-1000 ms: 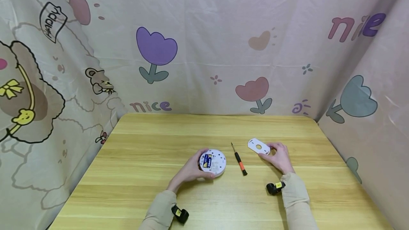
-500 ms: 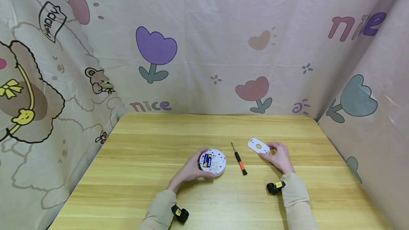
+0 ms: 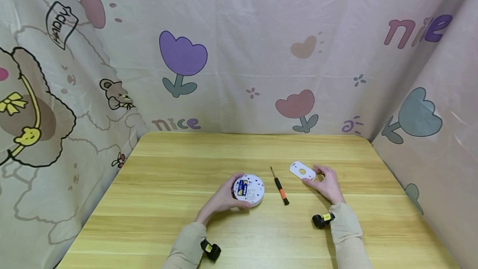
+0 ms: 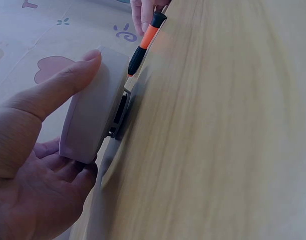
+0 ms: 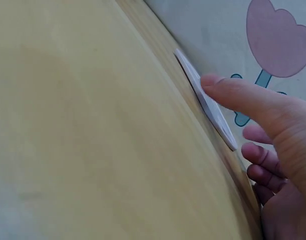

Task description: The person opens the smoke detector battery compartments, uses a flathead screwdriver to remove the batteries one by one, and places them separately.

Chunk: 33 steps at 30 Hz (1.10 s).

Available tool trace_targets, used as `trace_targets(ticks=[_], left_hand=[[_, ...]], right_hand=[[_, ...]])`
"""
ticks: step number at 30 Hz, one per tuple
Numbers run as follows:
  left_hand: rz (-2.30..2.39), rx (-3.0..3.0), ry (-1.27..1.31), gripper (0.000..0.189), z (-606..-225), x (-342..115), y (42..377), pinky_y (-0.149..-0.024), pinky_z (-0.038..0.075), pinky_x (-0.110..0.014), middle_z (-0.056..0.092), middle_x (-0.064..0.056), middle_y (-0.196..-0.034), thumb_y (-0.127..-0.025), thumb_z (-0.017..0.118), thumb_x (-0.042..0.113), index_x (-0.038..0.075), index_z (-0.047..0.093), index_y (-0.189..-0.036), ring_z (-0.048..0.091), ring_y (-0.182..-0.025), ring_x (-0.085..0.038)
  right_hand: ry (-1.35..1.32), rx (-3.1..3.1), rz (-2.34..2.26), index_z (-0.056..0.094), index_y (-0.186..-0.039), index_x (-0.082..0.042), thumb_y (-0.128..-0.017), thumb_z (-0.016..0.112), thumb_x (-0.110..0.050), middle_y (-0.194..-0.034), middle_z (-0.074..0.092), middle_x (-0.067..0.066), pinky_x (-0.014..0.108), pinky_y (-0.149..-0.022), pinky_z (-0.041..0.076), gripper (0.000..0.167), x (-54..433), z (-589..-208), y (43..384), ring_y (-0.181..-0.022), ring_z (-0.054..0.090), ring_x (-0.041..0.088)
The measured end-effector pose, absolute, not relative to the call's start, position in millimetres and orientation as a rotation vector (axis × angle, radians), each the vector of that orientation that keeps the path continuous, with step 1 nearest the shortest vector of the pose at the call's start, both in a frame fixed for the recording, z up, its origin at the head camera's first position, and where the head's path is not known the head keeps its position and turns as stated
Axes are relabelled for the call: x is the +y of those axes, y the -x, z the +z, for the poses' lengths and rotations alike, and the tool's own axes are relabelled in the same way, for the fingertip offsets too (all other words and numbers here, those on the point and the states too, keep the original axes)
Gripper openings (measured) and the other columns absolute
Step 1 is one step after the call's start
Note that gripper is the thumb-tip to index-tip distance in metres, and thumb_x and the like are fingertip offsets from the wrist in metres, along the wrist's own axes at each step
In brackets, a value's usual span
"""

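My left hand [image 3: 221,197] grips a round white smoke alarm [image 3: 254,191], thumb on the near side and fingers on the far side. Its back faces up, showing a blue battery [image 3: 242,188] and a printed label. A dark slotted part [image 4: 119,115] juts from the underside toward the table in the left wrist view. At the right, a flat white mounting plate [image 3: 297,169] with a round central hole lies on the table. My right hand [image 3: 328,184] is at its right end, the thumb touching the near edge. Its other fingers look apart from the plate in the right wrist view.
Between the hands lies a small black and orange screwdriver [image 3: 281,190], tip pointing to the back. The wooden table [image 3: 168,169] ends at a printed cloth [image 3: 239,53] hung behind and on both sides. Small black cameras [image 3: 211,250] sit on both wrists.
The index finger of my right hand has lifted slightly from the plate's end. The left hand, smoke alarm, plate and screwdriver have stayed in place.
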<state>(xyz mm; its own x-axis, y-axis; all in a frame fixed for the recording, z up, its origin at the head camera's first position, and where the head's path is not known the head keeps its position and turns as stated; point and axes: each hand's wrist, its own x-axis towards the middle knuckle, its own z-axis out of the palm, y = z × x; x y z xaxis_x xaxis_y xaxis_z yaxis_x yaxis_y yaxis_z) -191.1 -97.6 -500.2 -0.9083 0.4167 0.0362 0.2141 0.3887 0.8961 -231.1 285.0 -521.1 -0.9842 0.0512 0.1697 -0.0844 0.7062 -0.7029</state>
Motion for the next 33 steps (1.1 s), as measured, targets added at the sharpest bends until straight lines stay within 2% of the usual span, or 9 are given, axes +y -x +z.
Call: trace_targets(ticks=[8, 16, 19, 28, 31, 33], left_hand=[[1.533, 2.444, -0.56, 0.108, -500, -98, 192, -0.118, 0.037, -0.062, 0.048, -0.025, -0.15, -0.067, 0.093, 0.024, 0.0, 0.032, -0.154, 0.049, -0.137, -0.043], [1.538, 2.433, -0.58, 0.107, -499, -98, 191, -0.118, 0.037, -0.062, 0.048, -0.025, -0.15, -0.068, 0.093, 0.023, 0.001, 0.033, -0.153, 0.049, -0.136, -0.043], [1.531, 2.435, -0.588, 0.107, -499, -98, 192, -0.118, 0.036, -0.062, 0.047, -0.025, -0.151, -0.068, 0.093, 0.023, 0.001, 0.032, -0.154, 0.048, -0.137, -0.043], [1.524, 2.441, -0.606, 0.107, -499, -99, 191, -0.118, 0.033, -0.065, 0.042, -0.025, -0.154, -0.069, 0.092, 0.023, 0.001, 0.032, -0.154, 0.044, -0.14, -0.045], [1.524, 2.439, -0.605, 0.107, -499, -99, 191, -0.118, 0.032, -0.066, 0.04, -0.026, -0.155, -0.069, 0.092, 0.022, 0.001, 0.032, -0.155, 0.043, -0.141, -0.046], [1.525, 2.433, -0.601, 0.107, -499, -99, 191, -0.119, 0.032, -0.066, 0.039, -0.026, -0.156, -0.069, 0.092, 0.022, 0.001, 0.031, -0.155, 0.042, -0.141, -0.046]], right_hand=[[0.07, -2.644, 1.395, 0.051, -0.143, 0.001, -0.085, 0.081, -0.028, -0.131, 0.053, 0.026, 0.048, -0.109, 0.035, 0.072, 285, -517, 228, -0.122, 0.046, 0.034], [0.15, -2.516, 1.54, 0.052, -0.142, -0.001, -0.088, 0.079, -0.026, -0.133, 0.051, 0.021, 0.034, -0.104, 0.037, 0.066, 285, -520, 227, -0.12, 0.046, 0.025], [0.147, -2.526, 1.504, 0.054, -0.141, -0.002, -0.088, 0.078, -0.027, -0.132, 0.051, 0.021, 0.036, -0.105, 0.037, 0.064, 282, -520, 226, -0.12, 0.047, 0.026], [0.084, -2.559, 1.325, 0.062, -0.129, -0.001, -0.087, 0.077, -0.02, -0.126, 0.056, 0.025, 0.042, -0.098, 0.034, 0.049, 260, -512, 218, -0.122, 0.041, 0.037], [0.032, -2.594, 1.286, 0.062, -0.129, -0.001, -0.089, 0.075, -0.022, -0.125, 0.057, 0.026, 0.045, -0.098, 0.037, 0.047, 253, -509, 216, -0.121, 0.044, 0.039], [-0.002, -2.618, 1.246, 0.063, -0.128, 0.0, -0.089, 0.074, -0.023, -0.122, 0.058, 0.026, 0.043, -0.096, 0.041, 0.046, 249, -507, 215, -0.117, 0.049, 0.038]])
